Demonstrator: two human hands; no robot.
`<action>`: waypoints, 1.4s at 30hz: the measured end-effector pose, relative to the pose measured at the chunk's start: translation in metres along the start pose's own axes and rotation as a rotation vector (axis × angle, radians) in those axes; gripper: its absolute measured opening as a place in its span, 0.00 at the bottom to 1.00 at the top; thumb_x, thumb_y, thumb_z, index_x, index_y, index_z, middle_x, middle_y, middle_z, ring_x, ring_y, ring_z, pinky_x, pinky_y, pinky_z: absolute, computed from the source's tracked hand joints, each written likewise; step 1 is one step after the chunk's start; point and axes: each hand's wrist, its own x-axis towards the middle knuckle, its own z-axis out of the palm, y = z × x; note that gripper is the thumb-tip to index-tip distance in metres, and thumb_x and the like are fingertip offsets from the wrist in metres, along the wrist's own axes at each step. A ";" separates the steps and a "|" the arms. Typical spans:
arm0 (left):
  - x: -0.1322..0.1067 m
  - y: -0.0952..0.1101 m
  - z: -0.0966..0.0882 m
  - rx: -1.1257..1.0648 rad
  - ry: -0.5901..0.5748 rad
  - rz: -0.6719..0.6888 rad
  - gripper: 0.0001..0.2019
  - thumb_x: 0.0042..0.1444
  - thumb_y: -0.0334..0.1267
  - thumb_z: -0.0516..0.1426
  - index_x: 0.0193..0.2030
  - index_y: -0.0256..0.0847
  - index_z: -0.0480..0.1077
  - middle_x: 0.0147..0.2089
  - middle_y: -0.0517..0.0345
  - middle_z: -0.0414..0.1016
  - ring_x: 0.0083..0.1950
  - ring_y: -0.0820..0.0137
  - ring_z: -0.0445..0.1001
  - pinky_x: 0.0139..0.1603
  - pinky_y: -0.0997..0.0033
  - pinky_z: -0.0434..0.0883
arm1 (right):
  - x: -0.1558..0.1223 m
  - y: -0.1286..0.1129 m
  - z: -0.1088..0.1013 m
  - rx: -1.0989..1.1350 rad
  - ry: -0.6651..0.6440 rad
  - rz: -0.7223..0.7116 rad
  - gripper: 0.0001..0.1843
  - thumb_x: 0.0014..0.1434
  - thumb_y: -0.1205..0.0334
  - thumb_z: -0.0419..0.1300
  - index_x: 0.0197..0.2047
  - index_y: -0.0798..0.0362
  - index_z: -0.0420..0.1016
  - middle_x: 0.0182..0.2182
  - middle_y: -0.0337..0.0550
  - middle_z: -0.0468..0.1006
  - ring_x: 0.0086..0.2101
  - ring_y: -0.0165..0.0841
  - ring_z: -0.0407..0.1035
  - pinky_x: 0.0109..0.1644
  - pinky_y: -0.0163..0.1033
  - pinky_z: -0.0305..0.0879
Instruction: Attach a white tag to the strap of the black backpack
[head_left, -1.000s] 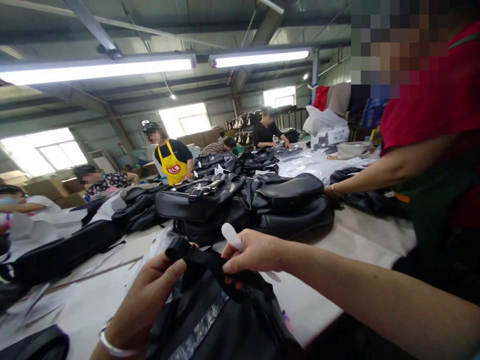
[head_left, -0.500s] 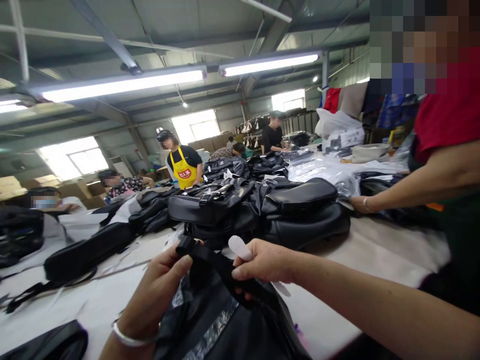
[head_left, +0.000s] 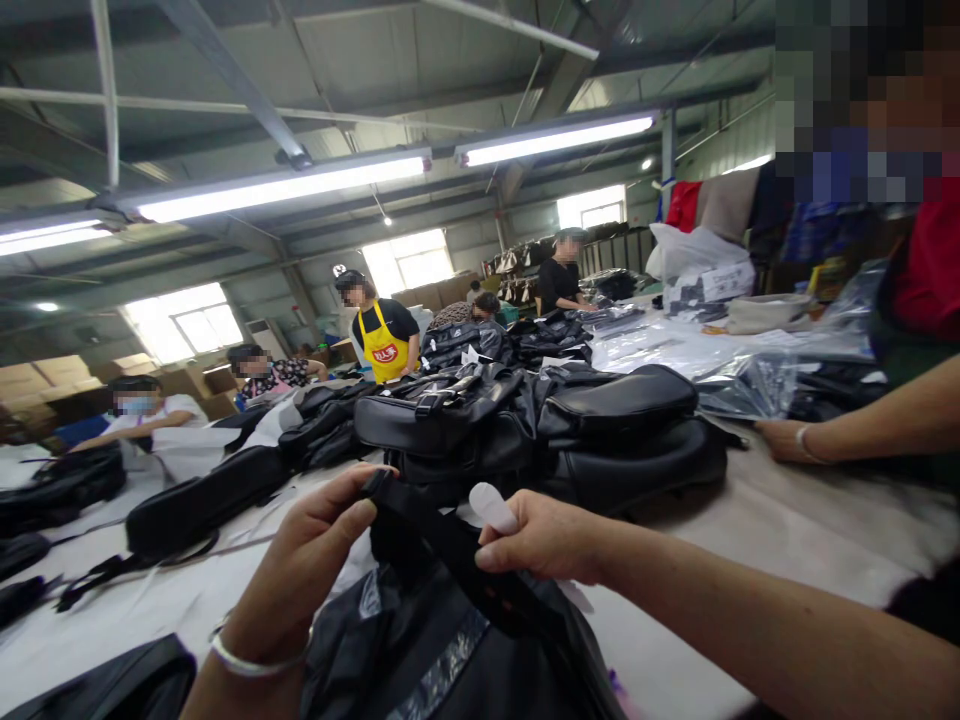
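Close in front of me lies a black bag [head_left: 450,660] with a shiny clear strip, on the white table [head_left: 787,530]. My left hand [head_left: 300,575], with a silver bracelet at the wrist, pinches the upper end of the bag's black strap [head_left: 442,545]. My right hand [head_left: 536,540] is closed on the same strap further along, and a white-taped fingertip sticks up from it. The strap runs taut between the two hands.
A heap of black bags [head_left: 555,430] fills the table's middle, with more bags [head_left: 195,505] to the left. A co-worker's hand [head_left: 787,440] rests on the table at the right near plastic wrapping [head_left: 750,380]. Several other workers stand or sit around the far side.
The view has swung left and slightly up. My hands keep their grip on the strap. The co-worker's arm on the right has drawn back toward the table's edge.
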 end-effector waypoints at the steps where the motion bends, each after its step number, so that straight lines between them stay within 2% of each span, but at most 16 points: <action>1: 0.001 0.002 -0.005 0.051 0.004 0.027 0.16 0.59 0.44 0.58 0.52 0.44 0.72 0.42 0.54 0.77 0.43 0.62 0.74 0.47 0.67 0.69 | 0.000 0.001 -0.002 -0.020 -0.002 -0.008 0.07 0.47 0.62 0.65 0.25 0.57 0.73 0.15 0.28 0.61 0.18 0.20 0.52 0.24 0.31 0.48; 5: 0.005 0.015 -0.018 0.302 -0.033 0.184 0.14 0.60 0.42 0.57 0.52 0.47 0.72 0.52 0.55 0.74 0.52 0.62 0.71 0.53 0.71 0.67 | 0.004 -0.001 -0.009 -0.077 0.024 -0.082 0.14 0.51 0.57 0.65 0.22 0.57 0.70 0.16 0.29 0.59 0.20 0.22 0.51 0.25 0.32 0.48; 9: 0.014 0.033 -0.015 0.474 -0.086 0.313 0.14 0.61 0.40 0.56 0.53 0.46 0.71 0.53 0.56 0.72 0.53 0.64 0.70 0.49 0.76 0.67 | 0.011 -0.016 -0.007 0.030 0.028 -0.197 0.18 0.53 0.49 0.64 0.26 0.58 0.74 0.21 0.36 0.69 0.25 0.26 0.62 0.32 0.33 0.59; 13: 0.023 0.044 -0.003 0.513 -0.149 0.354 0.13 0.62 0.40 0.55 0.53 0.43 0.69 0.50 0.55 0.72 0.51 0.64 0.70 0.48 0.75 0.67 | 0.016 -0.035 0.005 0.164 -0.123 -0.295 0.22 0.50 0.44 0.66 0.32 0.58 0.76 0.27 0.39 0.75 0.29 0.28 0.67 0.38 0.35 0.64; 16: 0.025 0.042 0.001 0.505 -0.161 0.362 0.13 0.62 0.39 0.54 0.53 0.43 0.69 0.49 0.54 0.71 0.48 0.64 0.71 0.48 0.74 0.67 | 0.016 -0.038 0.006 0.212 -0.218 -0.238 0.18 0.47 0.50 0.68 0.31 0.58 0.75 0.26 0.38 0.76 0.27 0.28 0.69 0.35 0.35 0.65; 18: 0.026 0.034 0.001 0.486 -0.152 0.348 0.14 0.61 0.40 0.55 0.52 0.43 0.70 0.49 0.53 0.72 0.47 0.63 0.72 0.46 0.74 0.68 | 0.016 -0.034 0.001 0.134 -0.126 -0.179 0.12 0.47 0.57 0.68 0.29 0.58 0.75 0.23 0.36 0.75 0.24 0.27 0.67 0.32 0.33 0.63; 21: 0.028 0.022 0.000 0.461 -0.138 0.306 0.14 0.60 0.40 0.56 0.52 0.44 0.71 0.48 0.53 0.72 0.47 0.62 0.72 0.47 0.74 0.68 | 0.013 -0.025 -0.011 -0.050 0.092 -0.139 0.07 0.45 0.64 0.67 0.28 0.58 0.77 0.19 0.31 0.70 0.22 0.23 0.61 0.28 0.31 0.57; 23: 0.029 0.018 0.000 0.442 -0.117 0.291 0.14 0.59 0.40 0.56 0.51 0.44 0.72 0.49 0.53 0.73 0.48 0.61 0.71 0.48 0.73 0.67 | 0.009 -0.023 -0.016 -0.112 0.137 -0.114 0.06 0.45 0.65 0.68 0.29 0.58 0.78 0.18 0.30 0.67 0.22 0.22 0.59 0.28 0.30 0.56; 28: 0.034 0.026 0.002 0.395 -0.066 0.310 0.16 0.58 0.40 0.57 0.52 0.43 0.73 0.49 0.52 0.73 0.49 0.58 0.71 0.49 0.71 0.67 | 0.004 -0.031 -0.016 -0.005 -0.047 -0.064 0.13 0.48 0.56 0.69 0.28 0.57 0.76 0.17 0.30 0.66 0.18 0.21 0.57 0.22 0.29 0.52; 32: 0.039 0.034 0.006 0.315 -0.097 0.297 0.15 0.59 0.41 0.56 0.51 0.41 0.74 0.48 0.50 0.74 0.48 0.58 0.71 0.49 0.68 0.68 | 0.014 -0.042 -0.010 0.269 -0.274 -0.095 0.22 0.51 0.44 0.66 0.37 0.56 0.76 0.28 0.40 0.78 0.20 0.25 0.68 0.21 0.28 0.55; 35: 0.039 0.032 0.012 0.285 -0.121 0.262 0.14 0.61 0.41 0.55 0.50 0.40 0.74 0.48 0.50 0.74 0.49 0.59 0.72 0.50 0.68 0.68 | 0.026 -0.044 -0.005 0.363 -0.349 -0.157 0.26 0.50 0.43 0.66 0.41 0.57 0.75 0.30 0.43 0.80 0.21 0.28 0.72 0.18 0.27 0.53; 37: 0.033 0.025 0.020 0.318 0.015 0.228 0.14 0.59 0.42 0.57 0.50 0.41 0.74 0.49 0.50 0.74 0.49 0.60 0.72 0.49 0.68 0.68 | 0.031 -0.040 -0.005 0.378 -0.280 -0.170 0.24 0.49 0.46 0.67 0.39 0.59 0.74 0.27 0.42 0.79 0.21 0.29 0.73 0.15 0.26 0.48; 39: 0.022 0.014 0.031 0.352 0.265 0.173 0.15 0.56 0.44 0.60 0.49 0.42 0.74 0.47 0.52 0.75 0.45 0.61 0.73 0.46 0.69 0.68 | 0.035 -0.033 -0.006 0.389 -0.152 -0.149 0.21 0.49 0.49 0.68 0.36 0.59 0.74 0.23 0.39 0.77 0.19 0.28 0.72 0.14 0.26 0.44; 40: 0.015 0.008 0.039 0.346 0.366 0.134 0.15 0.55 0.45 0.61 0.46 0.42 0.74 0.43 0.53 0.76 0.41 0.62 0.73 0.43 0.69 0.68 | 0.035 -0.028 -0.008 0.397 -0.091 -0.135 0.21 0.48 0.49 0.68 0.35 0.59 0.73 0.23 0.39 0.76 0.19 0.27 0.72 0.14 0.26 0.42; 41: 0.008 0.001 0.048 0.308 0.388 0.081 0.13 0.55 0.47 0.61 0.43 0.42 0.75 0.36 0.55 0.76 0.36 0.64 0.72 0.39 0.71 0.67 | 0.036 -0.025 -0.009 0.408 -0.046 -0.125 0.21 0.48 0.49 0.68 0.35 0.59 0.73 0.22 0.38 0.76 0.18 0.27 0.71 0.14 0.26 0.42; 42: 0.001 -0.005 0.057 0.241 0.320 0.018 0.13 0.56 0.49 0.59 0.38 0.41 0.75 0.30 0.57 0.73 0.32 0.67 0.70 0.34 0.72 0.66 | 0.035 -0.021 -0.010 0.423 -0.015 -0.124 0.21 0.48 0.49 0.68 0.35 0.59 0.73 0.22 0.38 0.75 0.17 0.26 0.70 0.14 0.26 0.41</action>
